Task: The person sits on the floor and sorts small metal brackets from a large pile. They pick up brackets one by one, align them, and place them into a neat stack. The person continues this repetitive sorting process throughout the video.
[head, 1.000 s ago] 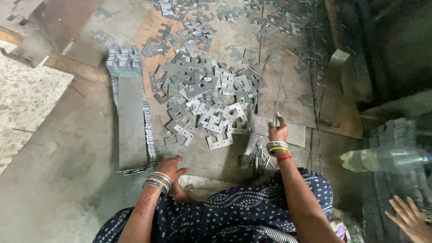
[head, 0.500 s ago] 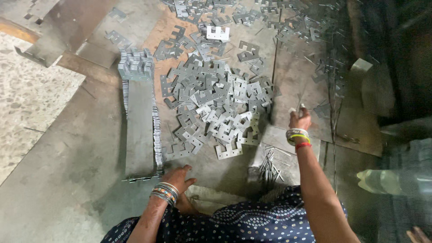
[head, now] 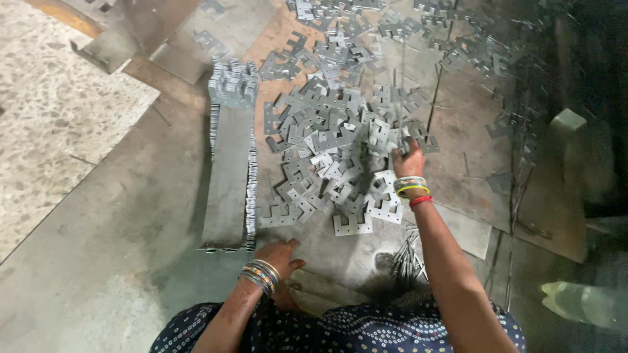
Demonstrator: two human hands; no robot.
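Reaching into a loose pile of plates [head: 340, 157] on the floor [head: 118, 261], the right hand [head: 409, 160] has its fingers among them; whether they grasp 1, I cannot tell. The plates are flat, grey, notched stamped metal. The left hand [head: 278, 255] rests released beside a neat stack [head: 230, 170].

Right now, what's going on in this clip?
A person sits on the floor over a loose pile of flat notched metal plates. The right hand reaches into the pile's right edge, fingers on the plates; whether it grips one is unclear. The left hand rests on the floor beside the near end of a long, neatly stacked row of the same plates. A bundle of thin metal rods lies near the right forearm.
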